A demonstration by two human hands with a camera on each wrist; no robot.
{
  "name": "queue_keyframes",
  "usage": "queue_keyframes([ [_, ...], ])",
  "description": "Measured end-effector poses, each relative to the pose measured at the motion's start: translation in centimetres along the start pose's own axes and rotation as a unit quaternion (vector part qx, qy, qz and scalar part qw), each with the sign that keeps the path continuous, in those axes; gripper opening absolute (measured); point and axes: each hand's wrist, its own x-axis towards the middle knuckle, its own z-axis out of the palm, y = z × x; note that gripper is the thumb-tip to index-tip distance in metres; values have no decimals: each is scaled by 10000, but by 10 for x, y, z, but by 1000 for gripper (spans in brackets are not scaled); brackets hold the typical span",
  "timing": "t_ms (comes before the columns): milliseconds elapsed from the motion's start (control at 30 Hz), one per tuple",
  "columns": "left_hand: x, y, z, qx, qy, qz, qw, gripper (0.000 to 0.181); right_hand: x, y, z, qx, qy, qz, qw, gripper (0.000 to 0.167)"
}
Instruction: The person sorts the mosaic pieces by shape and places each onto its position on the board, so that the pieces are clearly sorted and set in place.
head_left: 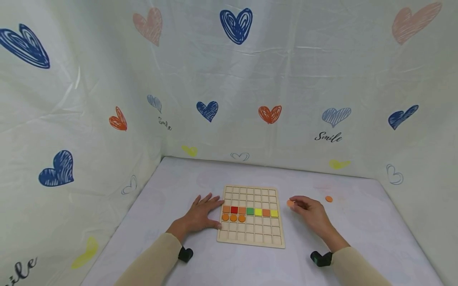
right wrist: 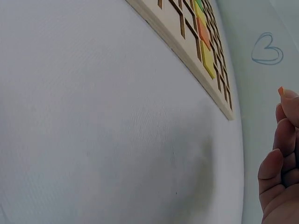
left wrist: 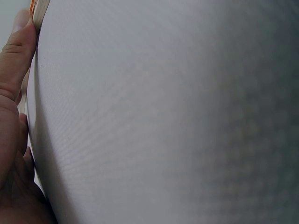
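A wooden grid board [head_left: 250, 238] lies on the table. One of its rows holds coloured square tiles [head_left: 250, 211] in orange, red, green and yellow. Directly below them, three round orange discs [head_left: 233, 218] sit in the leftmost cells. My left hand [head_left: 197, 215] rests at the board's left edge with fingers spread, thumb and fingertips touching the rim. To the right of the board, my right hand [head_left: 312, 213] pinches an orange disc [head_left: 290, 203] between thumb and fingers, above the table. Only a sliver of that disc [right wrist: 281, 91] shows in the right wrist view.
Another orange disc [head_left: 328, 199] lies on the table beyond my right hand. A pale cloth covers the table [head_left: 200, 171]. White curtains [head_left: 229, 79] printed with hearts hang behind it and at the left.
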Motion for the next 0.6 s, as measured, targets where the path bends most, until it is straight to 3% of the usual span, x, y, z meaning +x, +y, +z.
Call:
queue_keyframes([
  [600, 0, 0, -1, -49, 17, 41, 10000, 91, 2, -23, 30, 321, -224, 103, 9992, 25],
])
